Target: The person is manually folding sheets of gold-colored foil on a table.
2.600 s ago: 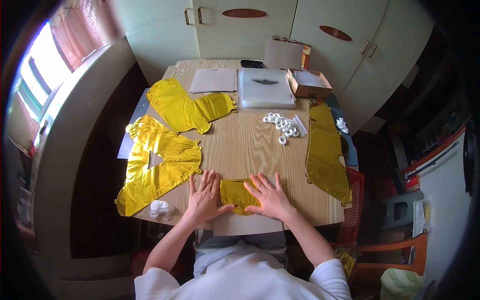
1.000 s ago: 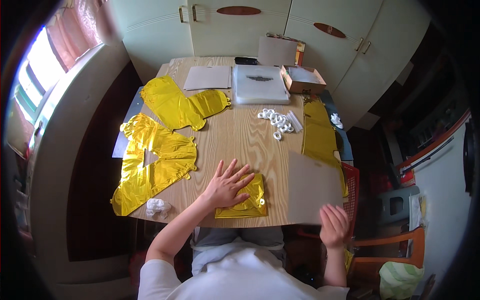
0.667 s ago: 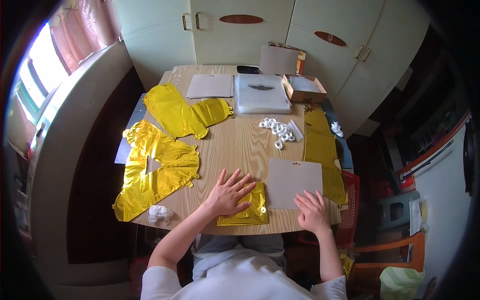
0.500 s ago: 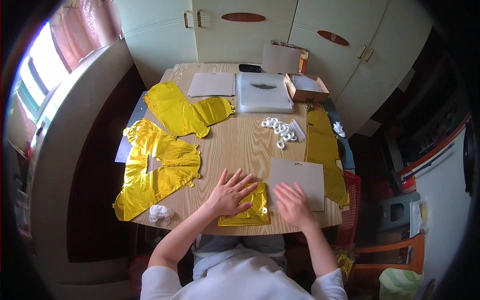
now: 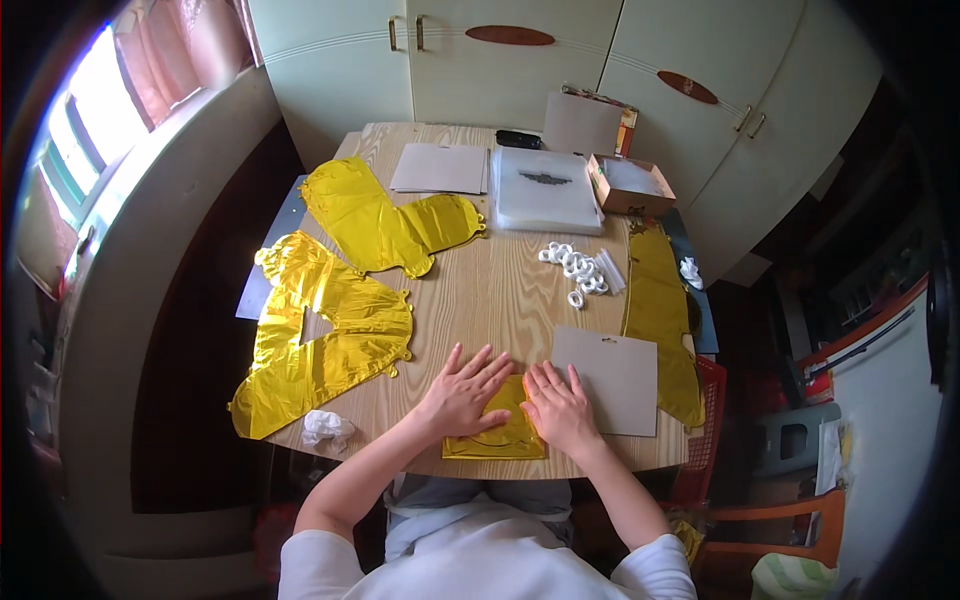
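A gold foil balloon (image 5: pixel 500 443), folded flat into a rough square, lies at the table's near edge. My left hand (image 5: pixel 464 392) rests flat on its left part, fingers outstretched. On its right side lies my right hand (image 5: pixel 560 408), also flat with the fingers stretched, partly over the grey card (image 5: pixel 622 385) beside it. Neither hand grips anything. To the left, two unfolded gold foil balloons are spread out: a near one (image 5: pixel 345 350) and a far one (image 5: pixel 360 220). Another gold foil balloon (image 5: pixel 655 310) lies flat along the right edge.
White ribbon rolls (image 5: pixel 577 268) sit right of centre beside thin clear tubes (image 5: pixel 610 270). Behind them are a stack of clear bags (image 5: pixel 545 205), a small open box (image 5: pixel 630 188) and grey cards (image 5: pixel 440 168). A crumpled white tissue (image 5: pixel 326 428) lies near left.
My right hand has come left and down onto the right side of the folded foil balloon. The left hand stays on it. The whole view has shifted slightly.
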Tool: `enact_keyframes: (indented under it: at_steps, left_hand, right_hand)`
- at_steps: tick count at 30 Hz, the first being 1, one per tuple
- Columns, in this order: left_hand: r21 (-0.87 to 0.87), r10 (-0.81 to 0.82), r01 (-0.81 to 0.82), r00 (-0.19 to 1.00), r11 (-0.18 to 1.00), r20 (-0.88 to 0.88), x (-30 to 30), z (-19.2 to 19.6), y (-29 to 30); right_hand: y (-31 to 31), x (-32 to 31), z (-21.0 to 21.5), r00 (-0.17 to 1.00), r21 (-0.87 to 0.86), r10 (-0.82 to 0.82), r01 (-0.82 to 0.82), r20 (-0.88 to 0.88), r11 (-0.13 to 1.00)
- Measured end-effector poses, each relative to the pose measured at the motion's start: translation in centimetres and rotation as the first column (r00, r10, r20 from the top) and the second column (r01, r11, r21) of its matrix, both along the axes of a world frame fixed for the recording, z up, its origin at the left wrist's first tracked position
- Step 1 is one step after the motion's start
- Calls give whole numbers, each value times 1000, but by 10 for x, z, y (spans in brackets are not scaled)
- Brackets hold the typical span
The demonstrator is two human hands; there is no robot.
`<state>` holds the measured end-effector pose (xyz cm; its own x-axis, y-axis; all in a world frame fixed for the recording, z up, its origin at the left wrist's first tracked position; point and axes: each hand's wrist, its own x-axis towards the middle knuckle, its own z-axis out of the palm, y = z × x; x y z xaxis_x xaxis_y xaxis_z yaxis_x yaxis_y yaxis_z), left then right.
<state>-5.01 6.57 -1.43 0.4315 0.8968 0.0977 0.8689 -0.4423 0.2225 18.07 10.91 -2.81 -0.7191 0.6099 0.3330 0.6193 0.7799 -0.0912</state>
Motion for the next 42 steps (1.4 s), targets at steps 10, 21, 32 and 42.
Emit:
enact_keyframes:
  at_steps: [10, 21, 32, 42]
  left_hand:
    - [7, 242, -244, 962, 970, -128, -42, -2, -14]
    - [-20, 22, -23, 1000, 1000, -19, 46, 35, -88]
    - [120, 79, -60, 985, 991, -157, 48, -1, -124]
    - [164, 50, -22, 985, 986, -167, 46, 0, -124]
  right_hand:
    - [1, 1, 2, 1000, -16, 5, -5, -7, 1000]
    - [-22, 5, 9, 1000, -9, 7, -7, 29, 1000]
    - [-50, -3, 43, 996, -51, 56, -52, 65, 997]
    - [-23, -53, 9, 843, -263, 519, -537, -141, 802]
